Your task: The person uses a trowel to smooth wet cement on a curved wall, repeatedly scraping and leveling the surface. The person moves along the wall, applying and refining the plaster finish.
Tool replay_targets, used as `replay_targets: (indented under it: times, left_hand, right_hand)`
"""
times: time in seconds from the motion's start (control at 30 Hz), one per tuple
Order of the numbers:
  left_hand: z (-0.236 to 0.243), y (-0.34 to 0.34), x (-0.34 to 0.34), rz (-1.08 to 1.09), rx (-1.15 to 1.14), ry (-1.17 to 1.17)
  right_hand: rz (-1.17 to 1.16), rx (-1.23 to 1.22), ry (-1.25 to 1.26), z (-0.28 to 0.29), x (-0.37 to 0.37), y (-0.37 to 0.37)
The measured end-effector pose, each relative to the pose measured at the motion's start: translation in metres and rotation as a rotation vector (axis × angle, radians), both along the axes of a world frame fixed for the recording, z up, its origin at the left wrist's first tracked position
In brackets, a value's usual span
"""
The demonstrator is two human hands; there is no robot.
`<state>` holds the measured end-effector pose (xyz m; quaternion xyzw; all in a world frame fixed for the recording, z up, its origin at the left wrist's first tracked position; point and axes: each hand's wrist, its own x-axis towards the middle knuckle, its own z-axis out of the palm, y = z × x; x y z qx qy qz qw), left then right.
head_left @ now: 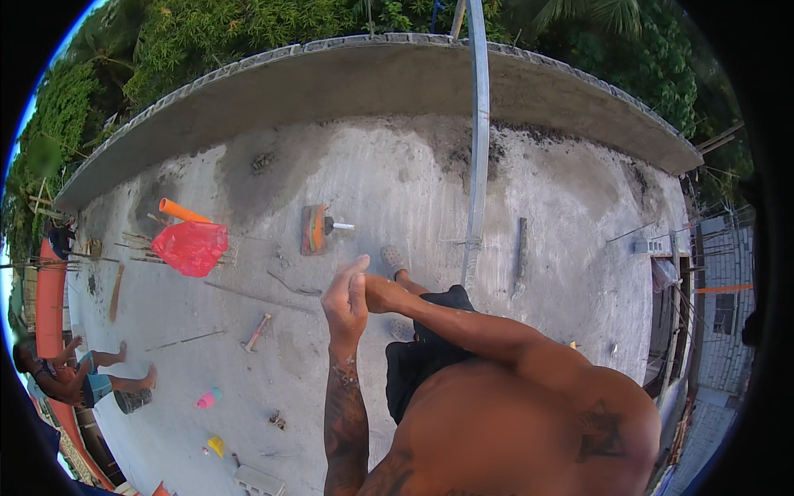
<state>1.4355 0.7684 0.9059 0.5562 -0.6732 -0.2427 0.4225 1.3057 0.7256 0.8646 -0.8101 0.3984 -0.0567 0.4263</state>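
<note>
My left hand (343,299) is raised in front of my body, its fingers pointing up and its thumb apart from them. Against it, at the palm side, rests my right hand (380,293), whose fingers are mostly hidden behind the left. I see no tool in either hand. Below them, my feet in grey clogs (392,257) stand on the concrete floor (405,182). Just beyond the hands lies a rectangular orange and dark piece (313,230) with a white-ended handle (341,226) at its right side.
A metal post (479,132) rises ahead, before a low plastered wall (364,78). At left lie a red plastic bag (192,248), an orange pipe (184,211), a hammer (257,332) and a pink bottle (208,398). Another person (83,376) sits at far left. A grey bar (521,256) lies right.
</note>
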Motion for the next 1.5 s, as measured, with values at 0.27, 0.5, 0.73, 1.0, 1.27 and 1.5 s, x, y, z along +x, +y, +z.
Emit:
replay_targets:
  times: [0.27,0.5,0.73,1.0,1.27,1.5]
  left_hand:
    - [-0.104,-0.04,0.166,0.666,0.586,0.517]
    - [-0.036,-0.155,0.094,0.463,0.626,1.637]
    - [0.041,-0.234,0.093,0.256,0.168,0.234]
    - [-0.05,-0.302,0.188,0.253,0.775,0.134]
    - [-0.031,-0.36,0.097,-0.039,0.847,1.543]
    - [0.054,-0.353,0.082,-0.348,0.049,0.315]
  right_hand:
    - [-0.678,0.061,-0.626,0.037,-0.002,-0.147]
    - [0.022,-0.265,-0.176,-0.02,0.11,-0.156]
    - [0.068,0.287,0.202,-0.097,0.107,-0.238]
    - [-0.712,0.604,-1.12,0.061,0.056,-0.292]
    - [-0.67,-0.607,-0.124,0.004,0.12,-0.299]
    - [-0.347,0.18,-0.28,-0.084,0.049,-0.314]
